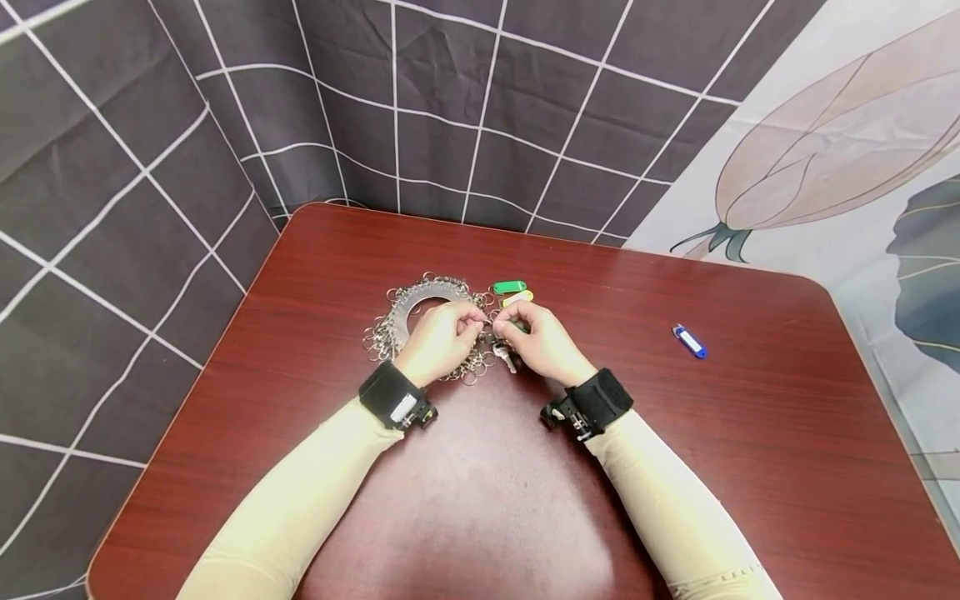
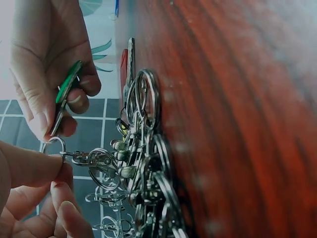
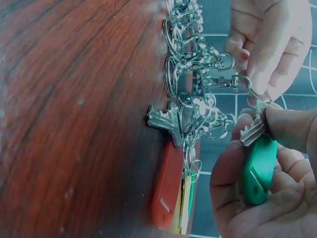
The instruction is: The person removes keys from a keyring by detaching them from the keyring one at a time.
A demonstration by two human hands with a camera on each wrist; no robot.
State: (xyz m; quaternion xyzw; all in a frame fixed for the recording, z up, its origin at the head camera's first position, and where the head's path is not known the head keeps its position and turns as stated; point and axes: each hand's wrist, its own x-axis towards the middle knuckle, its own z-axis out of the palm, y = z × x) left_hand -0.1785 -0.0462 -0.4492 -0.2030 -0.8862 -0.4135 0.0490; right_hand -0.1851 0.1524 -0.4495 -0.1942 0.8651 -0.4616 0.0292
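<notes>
On the red-brown tabletop (image 1: 787,433), left of centre, lies a metal hoop (image 1: 405,304) hung with clasps. By its right side, the left hand (image 1: 444,335) pinches a small ring (image 2: 63,144); the right hand (image 1: 546,340) grips a green tag (image 3: 260,171) and a key (image 3: 253,130). Threading likely goes best with the ring held steady and the key's hole squared to its wire. Both hands angle inward, fingertips nearly meeting.
</notes>
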